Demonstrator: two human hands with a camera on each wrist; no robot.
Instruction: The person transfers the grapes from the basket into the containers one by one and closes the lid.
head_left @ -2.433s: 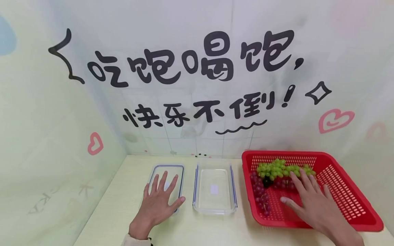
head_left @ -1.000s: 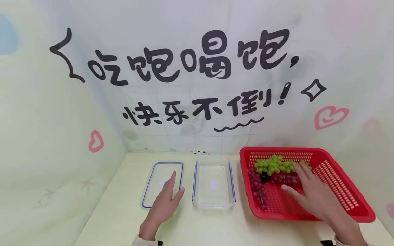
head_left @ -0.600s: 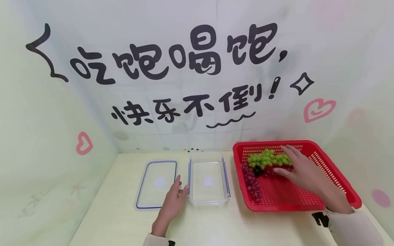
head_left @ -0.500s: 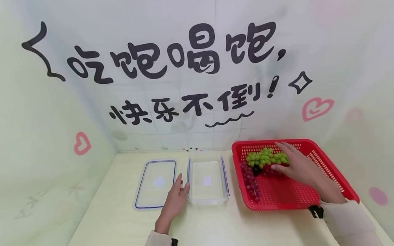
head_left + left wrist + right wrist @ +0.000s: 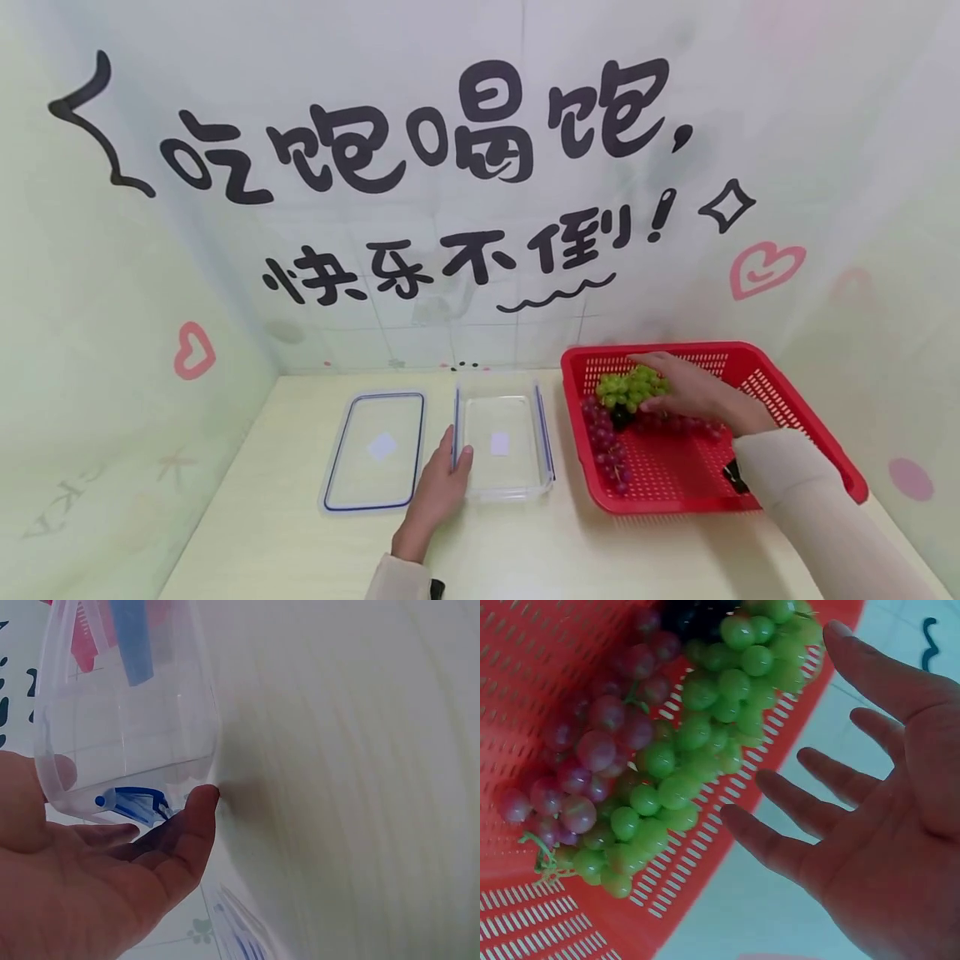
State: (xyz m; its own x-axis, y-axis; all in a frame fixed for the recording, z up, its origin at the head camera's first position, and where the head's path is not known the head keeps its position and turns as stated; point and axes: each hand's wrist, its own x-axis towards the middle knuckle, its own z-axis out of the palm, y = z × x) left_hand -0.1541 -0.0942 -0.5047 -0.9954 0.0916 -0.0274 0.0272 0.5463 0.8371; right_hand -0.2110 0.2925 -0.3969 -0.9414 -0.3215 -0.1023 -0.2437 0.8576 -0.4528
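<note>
At left on the bench (image 5: 247, 533), a clear, blue-gasketed container lid (image 5: 375, 467) lies flat, apart from its container. Just right of it, the left hand (image 5: 438, 490) grips the near left corner of the clear rectangular food container (image 5: 517, 465); its fingers run along the outer left wall, and its thumb appears to lie inside the rim. To the right stands a red perforated basket (image 5: 660, 506) with the fruit: a red grape bunch (image 5: 606, 442) along the left side, a small dark bunch (image 5: 621, 416) beside it, a green grape bunch (image 5: 630, 385) on the far side, and a second red bunch (image 5: 686, 425) just nearer than the green. The right hand (image 5: 686, 390) is over the far part of the basket at the green bunch, its fingers spread wide and holding nothing.

Judged from this arrangement, the work is at an early stage: the lid is off and the container is steadied, while all visible grapes lie in the basket and none is lifted.

The right hand hides the right end of the green bunch in the head view; whether its fingertips touch the grapes cannot be told. The dark bunch is mostly covered, and the right wrist view cuts it off.
</note>
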